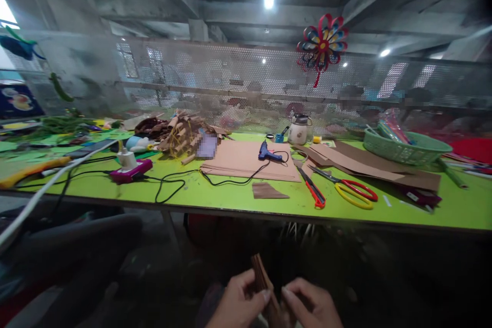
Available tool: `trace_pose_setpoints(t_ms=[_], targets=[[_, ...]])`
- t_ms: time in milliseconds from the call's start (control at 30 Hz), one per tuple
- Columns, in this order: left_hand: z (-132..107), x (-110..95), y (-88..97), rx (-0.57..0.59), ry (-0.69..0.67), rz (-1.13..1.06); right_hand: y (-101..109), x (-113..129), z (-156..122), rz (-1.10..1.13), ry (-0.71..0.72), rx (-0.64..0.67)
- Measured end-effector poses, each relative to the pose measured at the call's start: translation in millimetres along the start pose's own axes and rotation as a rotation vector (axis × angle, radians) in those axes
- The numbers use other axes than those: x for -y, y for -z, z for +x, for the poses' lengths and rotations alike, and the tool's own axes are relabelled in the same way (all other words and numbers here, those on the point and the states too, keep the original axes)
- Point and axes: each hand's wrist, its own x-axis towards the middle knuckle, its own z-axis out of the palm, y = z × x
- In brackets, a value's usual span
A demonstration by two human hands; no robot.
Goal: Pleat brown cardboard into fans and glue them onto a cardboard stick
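Both my hands are low in the dark space below the green table's front edge [246, 211]. My left hand [238, 303] pinches a small folded strip of brown card [261, 275] that stands up between the hands. My right hand [312, 305] is closed on the same card's lower part, thumb meeting the left thumb. On the table above lie a stack of brown cardboard sheets [246, 161], a small cut brown piece [268, 191], a blue glue gun [268, 152] with a black cable, and yellow-and-red scissors [355, 192].
A red-handled cutter [313, 189] lies by the scissors. A green basket [407, 147] stands at the right, a white jar [298, 130] at the back, a pink power strip [130, 169] at the left. A perforated screen with a paper pinwheel [322, 43] backs the table.
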Motion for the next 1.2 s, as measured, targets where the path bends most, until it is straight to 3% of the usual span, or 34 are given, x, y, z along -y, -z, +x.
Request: trace_pose_setpoints(t_ms=[100,300,533,867,1200], targets=[[-2,3,1.8,-0.005,0.003,-0.027,2,5,1,0.064,-0.036,-0.019],[-4,0,-0.8,-0.015,-0.007,-0.068,-8,3,2,-0.095,0.041,0.119],[-13,-11,-6.0,-0.024,0.002,-0.151,-19,0,2,0.032,0.018,0.004],[-11,-7,3.7,-0.090,0.022,-0.110,-3,18,13,0.010,0.024,-0.075],[-15,-6,2.3,-0.112,0.006,-0.213,-8,22,13,0.176,-0.027,-0.143]])
